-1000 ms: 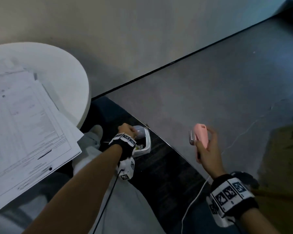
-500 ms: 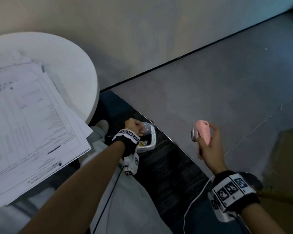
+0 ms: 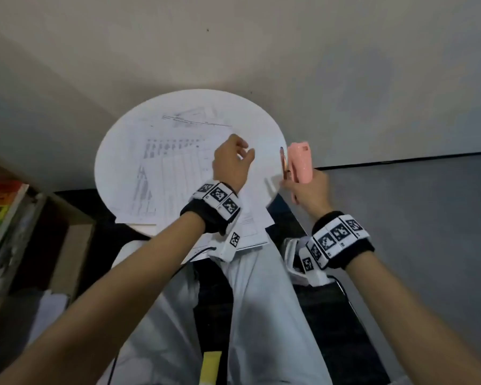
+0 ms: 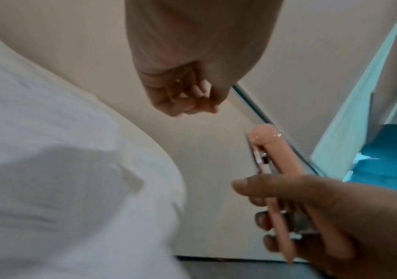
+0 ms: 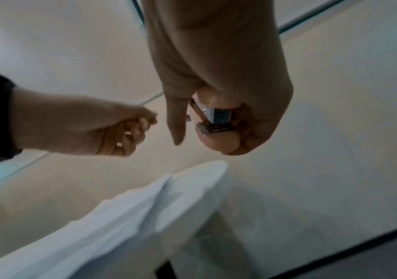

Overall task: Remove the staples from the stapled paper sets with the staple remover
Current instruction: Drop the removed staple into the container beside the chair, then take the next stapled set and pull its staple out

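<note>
papers: thin, floppy sheets (image 3: 178, 173) on my table (image 3: 117, 151), I'd pin them flat near the staple
left hand (image 3: 231, 162): fingers loosely curled, holding nothing
right hand (image 3: 306, 190): fingers wrapped round the light, rigid pink staple remover (image 3: 299, 162)

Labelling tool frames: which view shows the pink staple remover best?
Head view: the staple remover stands upright and sharp in the right hand, beside the table. Left wrist shows it side-on, blurred; right wrist shows only its metal end between curled fingers.

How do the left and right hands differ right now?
The right hand grips the pink staple remover upright; the left hand holds nothing, its fingers loosely curled. The left hand hovers over the papers on the round table; the right hand sits just past the table's right edge. Both are raised and wear marker wristbands.
</note>
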Demonstrator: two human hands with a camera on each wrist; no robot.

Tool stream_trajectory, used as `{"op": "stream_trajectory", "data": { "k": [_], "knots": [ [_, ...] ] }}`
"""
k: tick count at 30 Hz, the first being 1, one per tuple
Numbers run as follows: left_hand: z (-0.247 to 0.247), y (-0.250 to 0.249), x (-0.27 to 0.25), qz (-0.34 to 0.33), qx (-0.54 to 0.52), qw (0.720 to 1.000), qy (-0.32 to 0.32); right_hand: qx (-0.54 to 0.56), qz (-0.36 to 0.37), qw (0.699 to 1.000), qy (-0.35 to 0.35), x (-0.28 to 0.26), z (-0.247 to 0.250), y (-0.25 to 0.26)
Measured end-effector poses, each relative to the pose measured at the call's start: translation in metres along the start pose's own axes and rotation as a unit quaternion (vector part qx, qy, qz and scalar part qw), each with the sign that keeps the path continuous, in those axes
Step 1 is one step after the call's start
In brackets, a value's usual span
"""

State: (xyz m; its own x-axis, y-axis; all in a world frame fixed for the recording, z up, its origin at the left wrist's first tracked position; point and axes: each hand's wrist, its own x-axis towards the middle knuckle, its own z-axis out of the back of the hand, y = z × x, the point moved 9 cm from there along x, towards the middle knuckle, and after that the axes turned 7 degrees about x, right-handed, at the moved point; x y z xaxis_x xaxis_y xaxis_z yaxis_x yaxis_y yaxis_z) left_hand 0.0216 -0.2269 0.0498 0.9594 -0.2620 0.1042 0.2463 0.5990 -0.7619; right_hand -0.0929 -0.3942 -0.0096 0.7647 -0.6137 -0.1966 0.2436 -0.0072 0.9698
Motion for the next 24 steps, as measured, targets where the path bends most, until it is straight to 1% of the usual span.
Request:
{"op": "stream_trajectory", "data": {
  "k": [1, 2, 3, 4, 5, 6, 9, 11, 13, 14, 16, 18, 19, 21, 24],
  "knots": [
    [0.017, 0.030, 0.001, 0.057, 0.092, 0.994, 0.004, -0.016, -0.004, 1.000, 0.012, 0.005, -0.021, 0.005],
    [0.033, 0.063, -0.002, 0.127, 0.181, 0.975, 0.025, -0.035, -0.010, 0.999, 0.028, 0.010, -0.043, 0.009],
    [0.046, 0.092, -0.010, 0.188, 0.240, 0.951, 0.043, -0.051, -0.020, 0.997, 0.050, 0.015, -0.063, 0.011],
    [0.057, 0.113, -0.021, 0.232, 0.262, 0.935, 0.053, -0.062, -0.031, 0.995, 0.073, 0.019, -0.081, 0.011],
    [0.063, 0.130, -0.030, 0.260, 0.256, 0.930, 0.052, -0.068, -0.039, 0.993, 0.093, 0.021, -0.097, 0.011],
    [0.066, 0.143, -0.036, 0.273, 0.243, 0.930, 0.042, -0.075, -0.043, 0.990, 0.111, 0.023, -0.111, 0.012],
    [0.067, 0.158, -0.045, 0.275, 0.235, 0.932, 0.022, -0.113, -0.031, 0.982, 0.146, 0.025, -0.138, 0.014],
    [0.067, 0.162, -0.046, 0.286, 0.211, 0.935, 0.005, -0.132, -0.019, 0.980, 0.145, 0.022, -0.146, 0.011],
    [0.069, 0.166, -0.045, 0.305, 0.172, 0.936, -0.011, -0.157, 0.029, 0.981, 0.113, 0.020, -0.147, 0.014],
    [0.069, 0.168, -0.044, 0.313, 0.158, 0.937, -0.010, -0.178, 0.069, 0.977, 0.093, 0.019, -0.145, 0.017],
    [0.067, 0.170, -0.041, 0.321, 0.139, 0.937, 0.005, -0.210, 0.137, 0.965, 0.079, 0.013, -0.146, 0.024],
    [0.066, 0.172, -0.040, 0.332, 0.099, 0.938, 0.013, -0.219, 0.164, 0.959, 0.072, 0.010, -0.146, 0.023],
    [0.067, 0.174, -0.039, 0.335, 0.080, 0.939, 0.004, -0.214, 0.166, 0.960, 0.068, 0.008, -0.145, 0.024],
    [0.076, 0.174, -0.038, 0.315, 0.084, 0.945, -0.034, -0.177, 0.160, 0.969, 0.065, 0.006, -0.142, 0.023],
    [0.089, 0.174, -0.045, 0.302, 0.087, 0.943, -0.113, -0.135, 0.128, 0.981, 0.060, 0.007, -0.136, 0.018]
  ]
}}
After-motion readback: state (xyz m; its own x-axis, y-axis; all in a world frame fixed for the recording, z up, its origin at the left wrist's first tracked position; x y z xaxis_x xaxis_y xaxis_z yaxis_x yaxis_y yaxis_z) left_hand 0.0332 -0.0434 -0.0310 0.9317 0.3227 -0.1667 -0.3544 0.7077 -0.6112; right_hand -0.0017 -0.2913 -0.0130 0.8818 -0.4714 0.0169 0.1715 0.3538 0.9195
